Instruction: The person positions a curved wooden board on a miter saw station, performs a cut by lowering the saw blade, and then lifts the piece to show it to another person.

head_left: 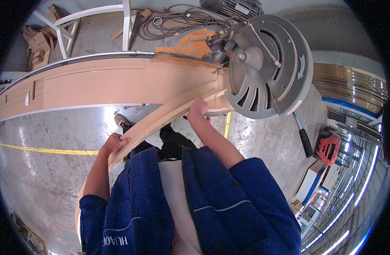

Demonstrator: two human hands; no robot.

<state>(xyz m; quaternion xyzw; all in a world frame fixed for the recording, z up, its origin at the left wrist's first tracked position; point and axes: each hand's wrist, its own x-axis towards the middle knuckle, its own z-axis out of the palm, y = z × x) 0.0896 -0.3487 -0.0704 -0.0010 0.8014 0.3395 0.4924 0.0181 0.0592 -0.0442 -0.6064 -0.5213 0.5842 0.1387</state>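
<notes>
A long, pale wooden moulding strip slants across in front of my body. My left hand is closed round its near part, thumb on top. Farther along, close to the strip's far end, my right hand grips its edge; some of those fingers are hidden beneath. That far end lies at the saw bench, beside the round grey guard of a mitre saw. Under the guard, the blade cannot be made out.
A black saw handle juts out at the right. An orange saw base sits behind the bench, with coiled cables on the floor beyond. White metal legs stand at the back left. A red piece of equipment is at far right.
</notes>
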